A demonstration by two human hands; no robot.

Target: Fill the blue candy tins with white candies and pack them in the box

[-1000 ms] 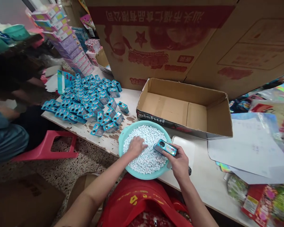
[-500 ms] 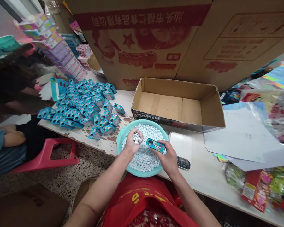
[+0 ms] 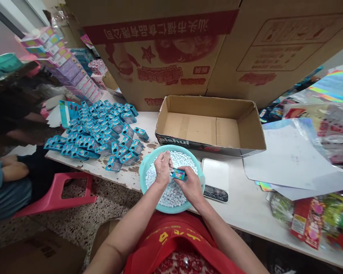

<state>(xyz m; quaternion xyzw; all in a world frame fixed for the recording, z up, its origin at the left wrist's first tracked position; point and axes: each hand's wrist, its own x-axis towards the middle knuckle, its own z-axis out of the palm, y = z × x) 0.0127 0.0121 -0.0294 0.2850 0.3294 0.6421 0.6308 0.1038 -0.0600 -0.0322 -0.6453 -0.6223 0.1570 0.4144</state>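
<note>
A turquoise basin (image 3: 143,179) full of small white candies (image 3: 171,196) stands at the table's front edge. Over it, my left hand (image 3: 163,167) is curled closed around some of the candies, which mostly hide behind the fingers. A small blue candy box (image 3: 177,174) is pinched between the thumb and fingers of my right hand (image 3: 191,184). The left fingers meet the left end of this box, where a white piece or two shows. To the left, a heap of similar blue boxes (image 3: 94,127) covers the table.
Behind the basin lies an open cardboard tray (image 3: 200,127), with a large carton (image 3: 177,53) behind it. A white scale (image 3: 215,175) sits right of the basin, near paper sheets (image 3: 297,160). At left are a pink stool (image 3: 55,194) and a seated person (image 3: 8,179).
My left hand has turned over from palm-up and closed over the candies. The candy box has moved left to meet it, and the view has shifted slightly.
</note>
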